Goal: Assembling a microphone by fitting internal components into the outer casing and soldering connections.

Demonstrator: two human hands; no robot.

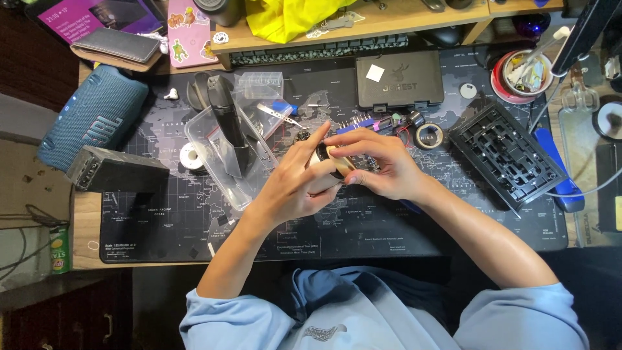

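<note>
- Our left hand point(295, 185) wraps around a small roll of tape point(329, 163) above the dark desk mat point(389, 220) on the table.
- Our right hand point(376, 162) pinches the roll's edge.

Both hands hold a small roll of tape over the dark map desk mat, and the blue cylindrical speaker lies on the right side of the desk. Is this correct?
Not quite. The head view shows the blue cylindrical speaker on the left side of the desk, not the right. The rest holds: the left hand and right hand hold the small roll of tape over the dark map desk mat.
</note>
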